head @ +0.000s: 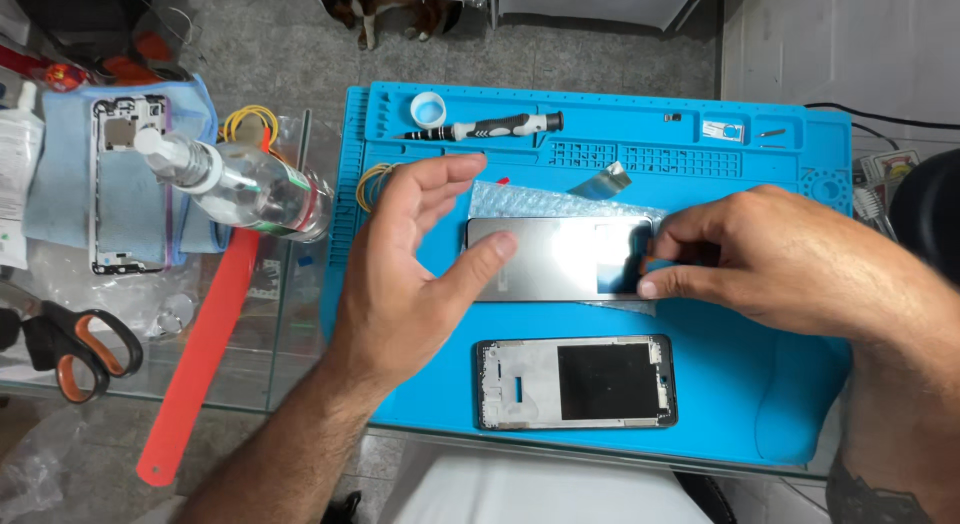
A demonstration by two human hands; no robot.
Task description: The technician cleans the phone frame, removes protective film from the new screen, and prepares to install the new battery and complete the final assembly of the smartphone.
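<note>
Blue rubbery work mat (740,384) with moulded compartments along its far edge, spread over a glass-topped table (250,364). At mat centre, a flat glossy phone screen panel (560,256), dark and reflective, rectangular with rounded corners, resting on a sheet of bubble wrap (520,199) that shows at its 12 o'clock edge.

Left hand (410,254) at the panel's 9 o'clock end: thumb tip pressed on the panel's left corner, other fingers spread and lifted above the bubble wrap, hand open, gripping nothing. Right hand (760,254) at the panel's 3 o'clock end: fingers curled close together, thumb and fingertips pinched at the panel's right edge; exactly what is pinched there cannot be told.

At 6 o'clock from the panel, just apart from it, a phone frame (575,382), black rim, pale metal inside with a dark square patch. At 12 o'clock, in the mat's tray, a slim black and grey screwdriver (490,127) and a small round white cap (428,110). At 9 o'clock, off the mat, a clear plastic bottle (245,184) lying tilted, a long red strap (200,354), yellow rubber bands (250,119), another phone frame (125,184) on a light blue cloth (60,194), and orange-handled scissors (75,349).
</note>
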